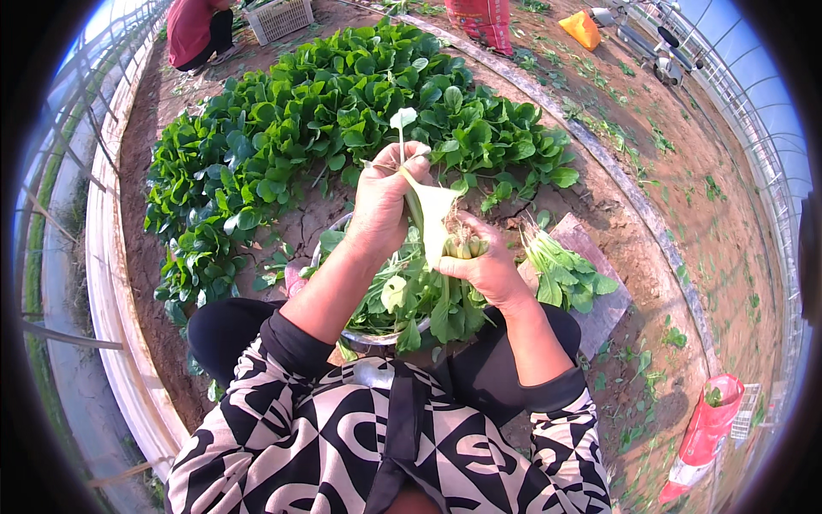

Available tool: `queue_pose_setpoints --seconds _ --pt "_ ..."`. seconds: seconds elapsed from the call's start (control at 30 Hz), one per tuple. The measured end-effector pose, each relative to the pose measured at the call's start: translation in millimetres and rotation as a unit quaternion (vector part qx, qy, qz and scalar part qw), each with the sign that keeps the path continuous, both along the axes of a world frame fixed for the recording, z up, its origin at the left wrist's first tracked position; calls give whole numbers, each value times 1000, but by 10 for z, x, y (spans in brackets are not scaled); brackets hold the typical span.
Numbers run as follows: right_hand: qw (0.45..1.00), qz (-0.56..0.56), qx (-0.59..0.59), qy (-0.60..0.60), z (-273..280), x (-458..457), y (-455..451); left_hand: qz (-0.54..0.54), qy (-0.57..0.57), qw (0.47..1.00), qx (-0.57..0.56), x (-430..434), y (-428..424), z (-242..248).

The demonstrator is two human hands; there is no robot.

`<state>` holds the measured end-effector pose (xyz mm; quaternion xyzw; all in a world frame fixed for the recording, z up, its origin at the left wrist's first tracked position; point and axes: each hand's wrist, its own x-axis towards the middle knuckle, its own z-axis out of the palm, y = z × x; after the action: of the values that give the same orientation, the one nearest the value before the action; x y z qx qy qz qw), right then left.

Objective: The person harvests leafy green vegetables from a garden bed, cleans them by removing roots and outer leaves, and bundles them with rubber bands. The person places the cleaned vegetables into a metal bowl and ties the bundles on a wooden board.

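My left hand (384,196) pinches thin stems, with a small pale leaf (403,118) standing up above the fingers. From that pinch a wide yellowish leaf (433,209) hangs down to my right hand (489,265). My right hand is closed around a bunch of leafy greens (449,315), root ends up and leaves down. Below both hands, a round basin (374,338) between my knees holds more loose greens (379,299). Beside my right knee, a bundle of greens (564,273) lies on a flat board (607,305), its roots pointing away from me.
A dense bed of leafy greens (359,96) grows ahead. Another person (196,32) crouches by a plastic crate (279,20) at far left. A red sack (478,22), yellow bag (580,30) and scooter (664,54) stand farther off. Another red sack (703,424) is at right.
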<state>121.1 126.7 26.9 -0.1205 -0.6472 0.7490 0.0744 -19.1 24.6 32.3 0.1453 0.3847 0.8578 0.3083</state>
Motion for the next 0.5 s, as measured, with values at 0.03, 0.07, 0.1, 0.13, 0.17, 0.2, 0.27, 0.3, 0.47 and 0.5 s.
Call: queue_pose_setpoints --seconds 0.03,0.07,0.1,0.13,0.17,0.2,0.27,0.3,0.47,0.5 --pt "992 22 124 12 -80 -18 45 54 59 997 -3 -40 36 -120" --pt "988 18 152 3 -135 -15 60 105 150 982 -52 -75 66 -182" --pt "985 17 174 -3 -184 -16 60 158 240 952 -107 -111 79 -252" --pt "981 16 192 9 -170 -26 41 203 319 910 -171 -162 43 -304" --pt "977 14 210 20 -152 -34 24 209 295 914 -185 -210 -3 -356" --pt "973 7 230 30 -138 -25 26 211 270 919 -196 -240 -28 -388" --pt "968 20 249 27 -117 -17 67 228 224 924 -211 -354 -93 -440" --pt "966 21 256 22 -125 20 94 228 160 939 -201 -402 -141 -405" --pt "992 -14 125 11 -93 69 168 -39 332 747 -575 -782 -706 -803" --pt "991 -27 131 7 -98 75 178 -184 327 691 -617 -678 -748 -714"
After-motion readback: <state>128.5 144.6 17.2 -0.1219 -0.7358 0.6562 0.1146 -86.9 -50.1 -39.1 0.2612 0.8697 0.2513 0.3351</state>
